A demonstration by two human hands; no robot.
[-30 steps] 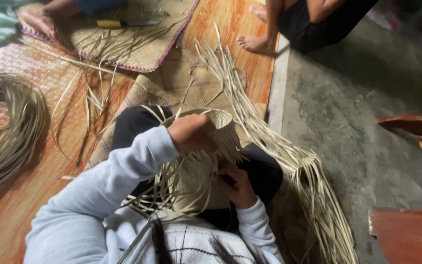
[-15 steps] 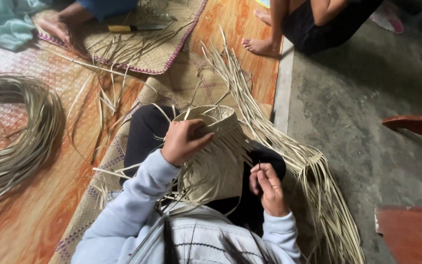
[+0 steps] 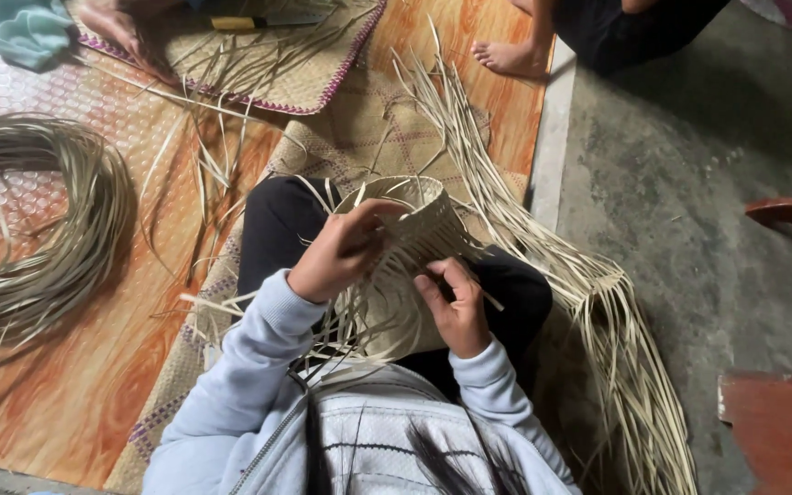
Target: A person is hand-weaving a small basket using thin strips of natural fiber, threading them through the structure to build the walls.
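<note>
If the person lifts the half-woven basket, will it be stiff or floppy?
The half-woven basket probably keeps its shape loosely: its woven wall stands rounded between the left hand and right hand. Its loose strips splay out thin, so they likely flop. It seems light.

We have one view only, from a camera on the person's head, so no second view shares any part of the scene. It looks steeply down over the chest and lap, close enough that the pale blue sleeves fill the bottom edge. The left hand [image 3: 341, 252] and right hand [image 3: 456, 307] sit near the middle of the frame, on the half-woven straw basket [image 3: 414, 229]. Towards the top we see the woven floor mat [image 3: 318, 87] and another person's bare foot [image 3: 511, 57]; the concrete floor [image 3: 689, 183] runs down the right side.
</note>
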